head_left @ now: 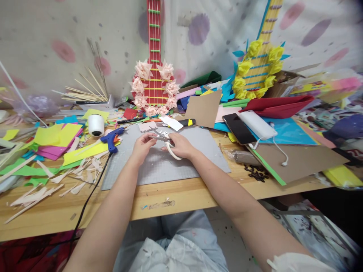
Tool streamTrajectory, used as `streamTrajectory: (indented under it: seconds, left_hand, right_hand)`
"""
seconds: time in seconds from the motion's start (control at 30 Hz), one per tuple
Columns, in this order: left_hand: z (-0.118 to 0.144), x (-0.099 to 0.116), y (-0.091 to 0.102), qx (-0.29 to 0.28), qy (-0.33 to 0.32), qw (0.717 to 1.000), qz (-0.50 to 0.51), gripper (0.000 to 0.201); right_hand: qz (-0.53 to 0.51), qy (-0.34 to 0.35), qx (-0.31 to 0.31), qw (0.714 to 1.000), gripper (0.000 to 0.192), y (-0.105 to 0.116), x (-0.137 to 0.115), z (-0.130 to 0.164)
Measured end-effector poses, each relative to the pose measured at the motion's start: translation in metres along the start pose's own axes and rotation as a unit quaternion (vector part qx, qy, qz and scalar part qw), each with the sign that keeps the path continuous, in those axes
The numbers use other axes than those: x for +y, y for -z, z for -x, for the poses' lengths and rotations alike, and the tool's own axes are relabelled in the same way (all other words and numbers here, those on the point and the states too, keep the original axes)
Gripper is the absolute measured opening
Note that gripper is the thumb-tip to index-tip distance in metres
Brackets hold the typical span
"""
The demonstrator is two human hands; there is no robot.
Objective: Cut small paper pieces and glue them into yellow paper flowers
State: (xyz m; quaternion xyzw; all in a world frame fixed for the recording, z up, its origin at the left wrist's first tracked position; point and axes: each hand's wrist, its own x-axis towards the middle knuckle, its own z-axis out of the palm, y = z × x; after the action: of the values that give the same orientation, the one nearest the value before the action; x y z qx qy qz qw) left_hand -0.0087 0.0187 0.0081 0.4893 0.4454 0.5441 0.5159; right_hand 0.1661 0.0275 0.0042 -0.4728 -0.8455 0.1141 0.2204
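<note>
In the head view my right hand (182, 146) is closed round the white-handled scissors (172, 152). Their metal blades are apart and point left, toward my left hand (143, 146). The fingers of my left hand are pinched together at the blades; whatever is between them is too small to make out. Both hands are over the grey cutting mat (164, 172). Just behind them lie a pale pink stack of paper pieces (148, 127) and a white paper piece (171, 122), which partly covers a black-and-yellow cutter (188, 122).
Left of the mat are a blue glue gun (112, 139) with a black cord, a white camera-like device (96, 125) and paper scraps (56, 136). A red paper guitar (154, 83) and a yellow one (254, 70) stand behind. A phone (238, 129) and power bank (258, 124) lie right.
</note>
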Motion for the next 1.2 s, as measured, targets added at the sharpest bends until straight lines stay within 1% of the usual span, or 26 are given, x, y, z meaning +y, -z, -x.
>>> streamTrajectory:
  seconds: [0.07,0.2,0.4,0.63,0.77,0.9,0.97,1.03,1.07,1.13,1.2]
  left_hand:
    - [0.001,-0.002,-0.001,0.004,-0.03,0.999,-0.032,0.016]
    - [0.003,-0.005,0.0,0.001,-0.063,0.995,-0.076,0.017]
    - [0.007,-0.008,0.001,0.004,-0.103,0.99,-0.093,0.016]
    - [0.006,-0.015,0.003,0.014,-0.12,0.986,-0.113,0.018]
    - [0.006,-0.017,0.004,0.026,-0.125,0.986,-0.111,0.02]
    - [0.007,-0.014,0.002,0.035,-0.118,0.988,-0.098,0.019]
    - [0.008,-0.012,0.001,0.041,-0.104,0.99,-0.085,0.02]
    - [0.008,-0.01,0.0,0.048,-0.069,0.995,-0.06,0.022]
    - [0.009,-0.009,0.0,0.049,-0.041,0.997,-0.038,0.023]
    - [0.01,-0.006,0.0,0.037,0.037,0.998,0.027,0.022]
    - [0.01,-0.004,0.002,0.017,0.115,0.989,0.097,0.017]
  right_hand:
    - [-0.001,-0.008,-0.006,1.0,0.042,-0.001,-0.002,0.0]
    - [-0.005,-0.016,-0.013,1.0,0.045,-0.001,-0.004,0.001]
    - [-0.01,-0.006,-0.015,1.0,0.046,0.0,-0.005,0.002]
    - [-0.002,-0.012,-0.022,1.0,0.043,-0.001,-0.008,0.002]
    - [0.021,-0.024,-0.013,0.999,0.043,-0.001,-0.009,0.003]
    - [0.044,-0.035,0.002,0.998,0.044,-0.002,-0.009,0.004]
    - [0.042,-0.039,0.012,0.998,0.044,-0.002,-0.007,0.004]
    - [0.039,-0.062,0.027,0.997,0.044,-0.002,-0.004,0.003]
    - [0.04,-0.082,0.037,0.995,0.045,-0.002,-0.001,0.002]
    - [0.046,-0.129,0.057,0.989,0.045,0.0,0.006,0.001]
    - [0.049,-0.17,0.071,0.982,0.045,0.003,0.014,0.001]
